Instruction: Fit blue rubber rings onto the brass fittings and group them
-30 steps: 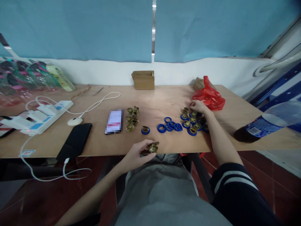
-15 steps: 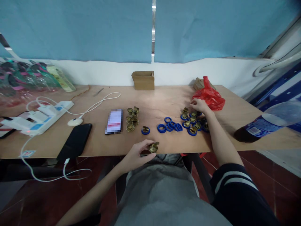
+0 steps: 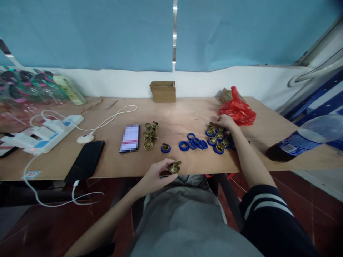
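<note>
My left hand (image 3: 158, 176) holds a brass-coloured round piece (image 3: 175, 167) between thumb and fingers, over the table's front edge. My right hand (image 3: 225, 122) is at the back of a cluster of brass pieces in blue rings (image 3: 219, 147); its fingertips touch or nearly touch a brass piece (image 3: 210, 126), and whether they grip it is hidden. Several loose blue rings (image 3: 184, 145) lie left of that cluster. One brass piece in a blue ring (image 3: 165, 147) sits apart, beside a group of brass pieces without blue rings (image 3: 148, 144).
A lit phone (image 3: 130, 138), a black phone (image 3: 85, 161) and a white power strip (image 3: 57, 134) with cables lie left. A cardboard box (image 3: 163, 91) stands at the back. Right are a red bag (image 3: 238, 109) and a large bottle (image 3: 297, 142); bottles (image 3: 32, 87) stand far left.
My right hand has shifted slightly left and toward me, its fingertips now by the rear brass piece. My left hand has kept its hold and place.
</note>
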The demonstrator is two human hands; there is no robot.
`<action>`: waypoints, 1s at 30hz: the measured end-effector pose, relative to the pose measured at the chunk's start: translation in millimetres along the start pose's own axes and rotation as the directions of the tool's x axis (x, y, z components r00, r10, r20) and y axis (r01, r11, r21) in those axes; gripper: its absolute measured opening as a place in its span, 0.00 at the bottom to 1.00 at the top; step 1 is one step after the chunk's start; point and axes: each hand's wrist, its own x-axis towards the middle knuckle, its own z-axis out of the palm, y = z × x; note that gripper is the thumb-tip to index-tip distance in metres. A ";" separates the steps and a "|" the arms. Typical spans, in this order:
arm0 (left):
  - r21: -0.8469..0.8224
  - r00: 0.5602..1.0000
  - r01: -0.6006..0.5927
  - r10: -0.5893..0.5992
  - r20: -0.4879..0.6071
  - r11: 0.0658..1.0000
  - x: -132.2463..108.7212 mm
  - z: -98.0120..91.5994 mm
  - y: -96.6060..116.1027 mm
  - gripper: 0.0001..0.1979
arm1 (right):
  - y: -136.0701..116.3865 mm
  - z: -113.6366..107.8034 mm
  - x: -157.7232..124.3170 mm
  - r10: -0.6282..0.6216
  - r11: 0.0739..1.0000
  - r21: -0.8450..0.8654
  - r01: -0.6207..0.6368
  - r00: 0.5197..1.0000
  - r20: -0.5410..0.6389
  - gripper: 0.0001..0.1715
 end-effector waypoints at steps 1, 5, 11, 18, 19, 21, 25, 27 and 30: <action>0.002 1.000 -0.001 0.001 0.002 1.000 0.0 0.1 -0.5 0.17 | 0.5 0.1 0.5 0.000 1.000 0.001 0.000 1.000 0.004 0.21; 0.005 1.000 -0.010 0.010 0.000 1.000 0.2 0.5 -0.8 0.17 | 1.0 -0.5 2.2 -0.005 1.000 0.005 0.004 1.000 0.022 0.23; -0.016 1.000 0.005 -0.005 -0.008 1.000 0.8 0.8 2.3 0.17 | 0.7 -1.6 2.2 -0.016 1.000 0.014 0.015 1.000 0.027 0.22; 0.011 1.000 0.002 -0.002 -0.003 1.000 1.2 0.0 2.6 0.17 | 1.6 -0.2 0.9 -0.020 0.999 0.027 0.020 1.000 0.008 0.18; 0.010 1.000 0.001 -0.001 -0.005 1.000 1.1 0.0 2.7 0.17 | 1.6 -0.3 1.0 -0.018 0.999 0.027 0.018 1.000 0.004 0.18; 0.011 1.000 -0.001 0.001 -0.010 1.000 0.8 0.2 2.8 0.17 | 1.6 -0.8 1.3 -0.015 0.999 0.029 0.015 1.000 -0.002 0.18; 0.020 1.000 -0.012 0.013 -0.015 1.000 0.3 0.3 1.7 0.17 | 1.5 -2.0 0.8 -0.015 0.999 0.041 0.015 1.000 0.001 0.18; 0.018 1.000 -0.014 0.014 -0.009 1.000 0.2 0.2 0.9 0.17 | 1.5 -2.5 -0.4 -0.019 0.998 0.053 0.019 1.000 0.005 0.16; 0.000 1.000 -0.005 0.005 -0.003 1.000 0.3 0.2 -0.2 0.17 | 0.5 -3.5 -3.2 -0.034 0.996 0.082 0.034 0.999 -0.001 0.14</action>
